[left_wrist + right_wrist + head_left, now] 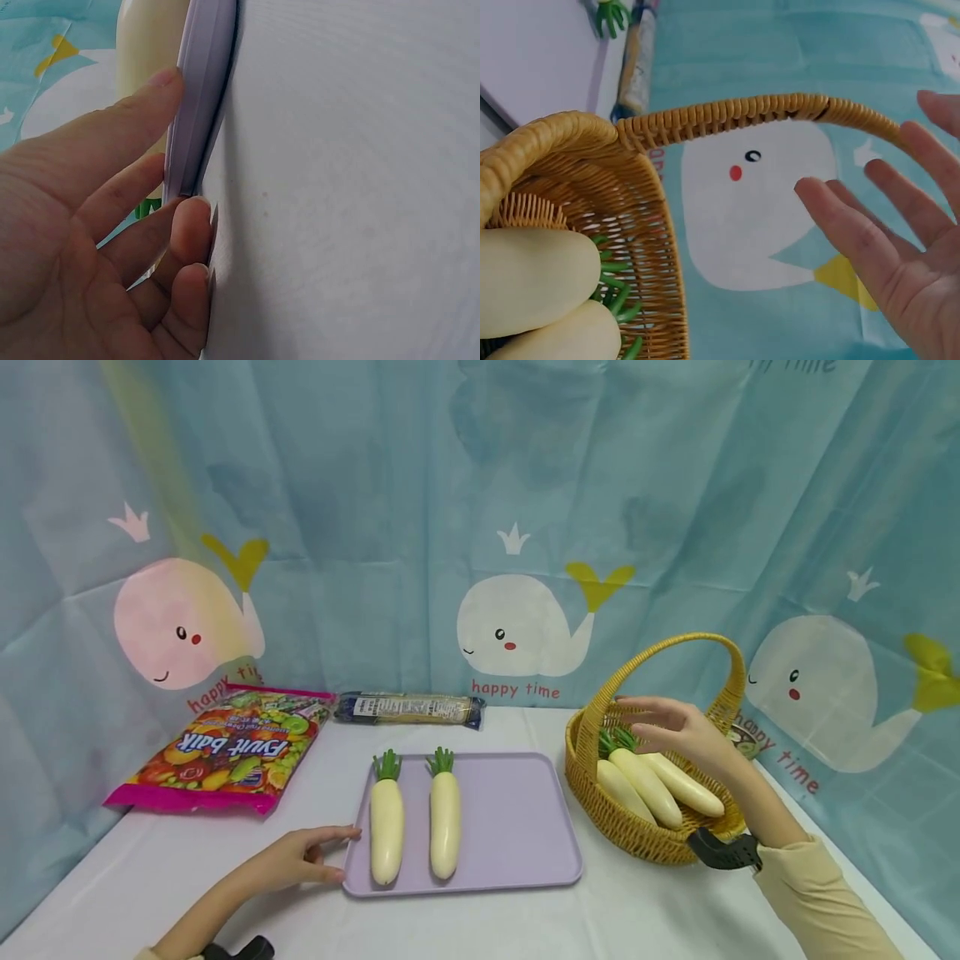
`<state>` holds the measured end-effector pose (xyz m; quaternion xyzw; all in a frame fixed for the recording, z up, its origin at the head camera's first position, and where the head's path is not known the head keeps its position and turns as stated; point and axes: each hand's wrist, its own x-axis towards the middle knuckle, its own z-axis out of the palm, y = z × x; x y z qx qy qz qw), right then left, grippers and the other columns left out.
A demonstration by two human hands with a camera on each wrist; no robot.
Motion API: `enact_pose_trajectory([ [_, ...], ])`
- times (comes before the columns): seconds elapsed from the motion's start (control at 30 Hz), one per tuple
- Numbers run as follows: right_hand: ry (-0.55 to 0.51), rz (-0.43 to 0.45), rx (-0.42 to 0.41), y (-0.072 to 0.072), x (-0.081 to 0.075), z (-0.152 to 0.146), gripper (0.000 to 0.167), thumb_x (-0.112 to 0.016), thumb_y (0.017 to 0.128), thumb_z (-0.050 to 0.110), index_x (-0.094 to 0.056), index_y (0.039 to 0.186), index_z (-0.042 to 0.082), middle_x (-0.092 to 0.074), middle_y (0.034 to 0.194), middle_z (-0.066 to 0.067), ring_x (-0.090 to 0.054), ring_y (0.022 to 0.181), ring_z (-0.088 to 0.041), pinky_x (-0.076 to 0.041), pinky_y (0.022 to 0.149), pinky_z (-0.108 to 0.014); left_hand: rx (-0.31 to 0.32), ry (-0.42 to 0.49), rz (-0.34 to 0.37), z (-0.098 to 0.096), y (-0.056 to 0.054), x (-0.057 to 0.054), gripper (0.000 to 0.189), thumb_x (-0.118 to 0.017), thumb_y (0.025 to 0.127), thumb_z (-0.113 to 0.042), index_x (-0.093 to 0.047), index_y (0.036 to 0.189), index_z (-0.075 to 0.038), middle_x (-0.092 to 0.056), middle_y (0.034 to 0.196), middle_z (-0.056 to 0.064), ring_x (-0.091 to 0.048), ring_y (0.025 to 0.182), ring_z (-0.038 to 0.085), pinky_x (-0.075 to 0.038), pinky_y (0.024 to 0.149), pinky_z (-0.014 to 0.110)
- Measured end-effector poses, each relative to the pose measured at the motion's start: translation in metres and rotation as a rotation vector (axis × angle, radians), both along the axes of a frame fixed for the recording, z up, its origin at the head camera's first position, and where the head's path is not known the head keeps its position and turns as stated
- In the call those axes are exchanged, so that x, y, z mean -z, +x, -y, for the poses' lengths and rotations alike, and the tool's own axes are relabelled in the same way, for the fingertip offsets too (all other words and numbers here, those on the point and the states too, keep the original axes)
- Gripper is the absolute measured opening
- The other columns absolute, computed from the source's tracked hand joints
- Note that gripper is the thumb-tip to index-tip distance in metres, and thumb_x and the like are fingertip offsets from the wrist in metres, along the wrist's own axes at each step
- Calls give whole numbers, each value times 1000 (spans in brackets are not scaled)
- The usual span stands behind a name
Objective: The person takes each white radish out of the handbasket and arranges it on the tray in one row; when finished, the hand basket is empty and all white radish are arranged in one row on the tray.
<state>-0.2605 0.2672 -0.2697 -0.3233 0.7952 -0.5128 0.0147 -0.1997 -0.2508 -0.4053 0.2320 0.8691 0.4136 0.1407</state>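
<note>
Wicker basket point(626, 839), radish leaves point(618, 741) partly hidden behind unclenched right hand point(681, 732), left hand point(288, 860) relaxed, touching tray point(517, 827)

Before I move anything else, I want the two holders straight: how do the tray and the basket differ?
The tray is flat and pale purple; the basket is deep, yellow-brown and woven. The basket has a tall arched handle, while the tray has only a low rim. The tray bears two radishes; the basket holds at least three. Both stand on the white table and hold pale radishes.
</note>
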Motion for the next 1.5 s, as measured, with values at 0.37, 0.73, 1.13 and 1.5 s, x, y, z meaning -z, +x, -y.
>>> enact_pose_trajectory([
  [0.37, -99, -33, -19, -18, 2, 3, 31, -50, 90, 0, -46, 118, -13, -52, 120, -11, -54, 101, -19, -47, 69, -42, 8, -2, -41, -1, -3, -1, 56, -68, 79, -26, -50, 123, 3, -45, 67, -1, -37, 55, 6, -31, 50, 22],
  [0.73, 5, 5, 116, -36, 24, 6, 41, -56, 90, 14, -46, 124, -6, -49, 120, -23, -54, 100, -26, -48, 70, -37, 1, 17, -22, 0, -1, -3, 56, -68, 79, -24, -49, 123, 4, -45, 71, 1, -37, 55, 6, -31, 50, 21],
  [1.13, 313, -25, 209, -58, 34, 7, 43, -63, 84, 30, -53, 115, 2, -51, 116, -24, -55, 97, -33, -48, 69, -38, -9, 22, 17, -1, 2, 3, 56, -68, 79, -24, -49, 124, 4, -46, 68, 1, -37, 55, 7, -30, 50, 21],
  [1.5, 387, 98, 131, -74, 54, 1, 55, -64, 84, 28, -45, 123, -5, -40, 125, -32, -45, 108, -42, -48, 66, -39, -4, 29, 1, 0, -1, 6, 55, -69, 79, -24, -50, 124, 2, -44, 63, -2, -37, 54, 6, -31, 49, 22],
])
